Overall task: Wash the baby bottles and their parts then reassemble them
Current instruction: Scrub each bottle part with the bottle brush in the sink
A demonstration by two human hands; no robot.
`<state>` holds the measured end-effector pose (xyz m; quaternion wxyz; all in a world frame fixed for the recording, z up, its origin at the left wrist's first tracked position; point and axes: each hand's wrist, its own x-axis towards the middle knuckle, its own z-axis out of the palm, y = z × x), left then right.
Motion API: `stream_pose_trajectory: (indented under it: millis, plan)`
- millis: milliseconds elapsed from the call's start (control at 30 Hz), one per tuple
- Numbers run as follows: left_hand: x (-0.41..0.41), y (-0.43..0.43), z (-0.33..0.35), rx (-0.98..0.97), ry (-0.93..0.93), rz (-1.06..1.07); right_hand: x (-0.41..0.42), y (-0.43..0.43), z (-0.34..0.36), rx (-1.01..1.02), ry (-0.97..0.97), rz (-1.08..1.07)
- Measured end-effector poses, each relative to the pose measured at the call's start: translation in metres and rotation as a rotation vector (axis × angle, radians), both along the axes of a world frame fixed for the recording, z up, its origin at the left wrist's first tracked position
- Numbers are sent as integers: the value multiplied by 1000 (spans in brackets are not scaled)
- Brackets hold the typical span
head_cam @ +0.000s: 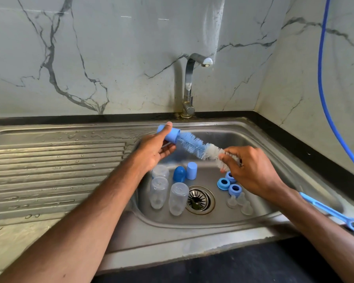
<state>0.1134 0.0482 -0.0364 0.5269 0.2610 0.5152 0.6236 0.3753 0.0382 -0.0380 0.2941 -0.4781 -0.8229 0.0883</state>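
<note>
Above the drain, the left hand curls its fingers round one light-blue cap, one bottle brush pushed into it. The right hand pinches the brush, seemingly at its white bristles. Left of the drain stand three clear bottles; behind it two more caps; right of it three blue rings and three clear teats.

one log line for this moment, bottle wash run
step: scrubbing | left hand: holds light blue cylindrical plastic cap | right hand: grips blue-and-white bristle brush, end at cap mouth
</note>
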Motion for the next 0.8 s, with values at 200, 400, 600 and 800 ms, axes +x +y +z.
stream_pose_trajectory:
  millis: [200, 400, 600, 800]
  plan:
    - [28, -4, -5, 20, 145, -270, -1, 1, 2, -16, -4, -57]
    - [2, 1, -2, 23, 75, -105, 1, -6, 7, -132, 144, 34]
    - [-3, -2, -5, -29, 17, -101, 3, -5, 11, -133, 164, -8]
    - [22, -5, -6, -52, -2, -267, 1, -9, 7, -16, 139, 1]
